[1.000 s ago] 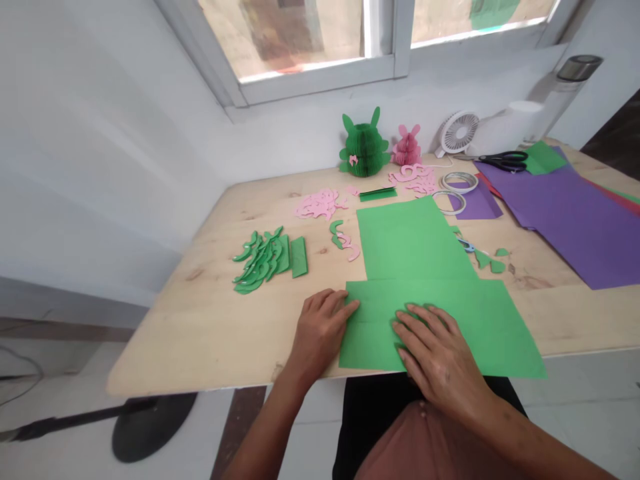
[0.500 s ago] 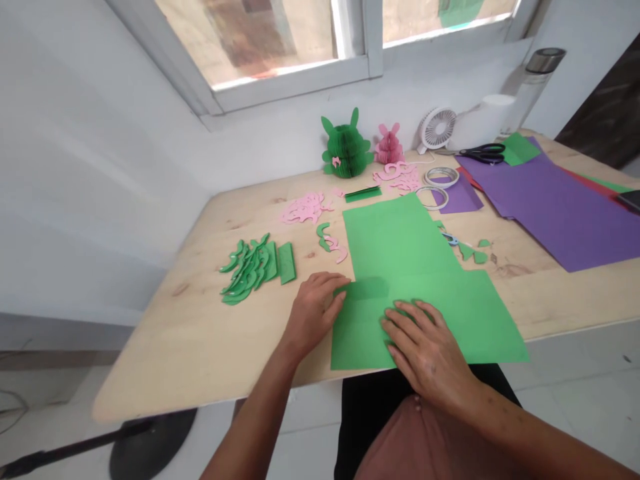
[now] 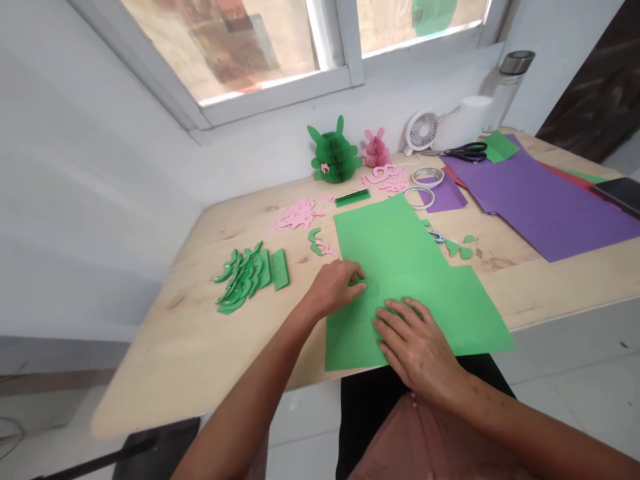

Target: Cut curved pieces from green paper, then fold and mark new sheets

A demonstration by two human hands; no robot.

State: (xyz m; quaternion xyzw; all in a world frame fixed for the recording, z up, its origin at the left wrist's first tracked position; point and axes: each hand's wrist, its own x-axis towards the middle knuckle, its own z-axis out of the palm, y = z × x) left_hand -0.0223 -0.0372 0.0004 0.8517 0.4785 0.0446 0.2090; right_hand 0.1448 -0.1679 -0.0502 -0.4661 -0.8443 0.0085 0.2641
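A large green paper sheet [image 3: 380,237] lies flat at the table's front, its outline stepped on the right. On it rests a small, darker green paper strip [image 3: 371,289], its left end covered by my left hand [image 3: 336,285]. That hand's fingers are curled, with thumb and forefinger closed about the strip. Palm down on the sheet, my right hand [image 3: 413,343] has its fingers stretched out and holds nothing. Left of the sheet are a pile of green cut-out shapes [image 3: 245,277] and a folded green paper piece [image 3: 281,269].
Pink cut-outs [image 3: 299,215], a green honeycomb paper figure [image 3: 336,157] and a pink one [image 3: 377,150] sit further back. Tape rolls [image 3: 419,199], black scissors [image 3: 467,152], a small fan [image 3: 421,131] and purple paper [image 3: 545,207] are to the right. Green scraps [image 3: 453,248] lie beside the sheet.
My left hand has moved right and covers more of the small strip. My right hand stays flat on the sheet. The camera view has shifted slightly.
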